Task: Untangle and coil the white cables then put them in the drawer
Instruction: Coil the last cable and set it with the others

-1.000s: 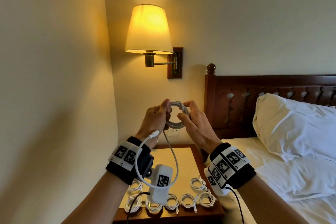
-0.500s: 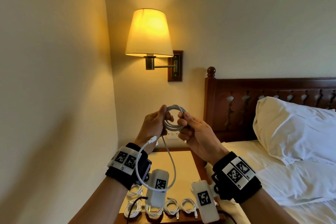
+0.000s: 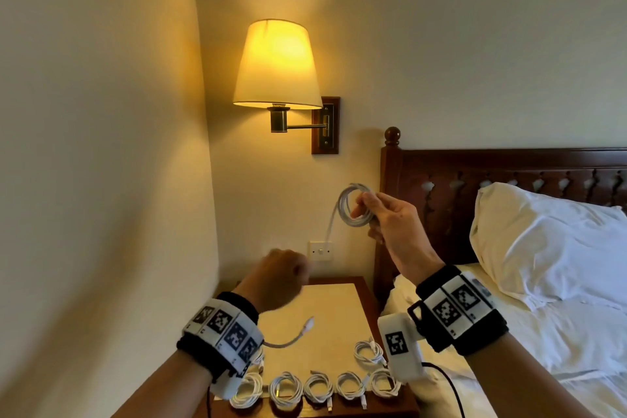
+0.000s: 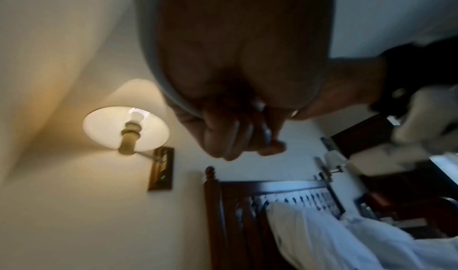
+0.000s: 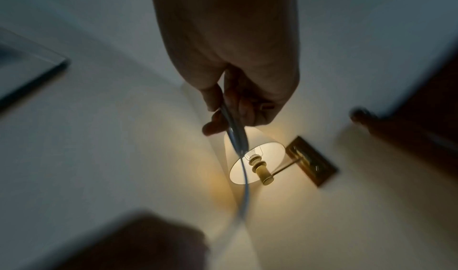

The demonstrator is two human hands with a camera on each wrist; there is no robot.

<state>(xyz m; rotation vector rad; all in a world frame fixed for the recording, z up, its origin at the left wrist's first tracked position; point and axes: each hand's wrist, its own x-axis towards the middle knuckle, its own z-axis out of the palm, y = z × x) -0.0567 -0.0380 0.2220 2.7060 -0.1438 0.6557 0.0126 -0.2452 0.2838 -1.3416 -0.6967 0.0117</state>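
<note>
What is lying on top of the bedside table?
On the bedside table lie several coiled white cables in a row near its front edge, one more behind them. The wrist devices cover part of the front, so more may be hidden.

Both forearms were bare, with no sleeves. Each wrist wore a black band (image 3: 468,322) faced with white tiles printed in black square-code markers. A white boxy camera unit (image 3: 402,348) with its own marker hung at the right wrist, a thin black cable (image 3: 451,390) trailing from it; the left band (image 3: 224,336) carried a similar white unit.
</note>
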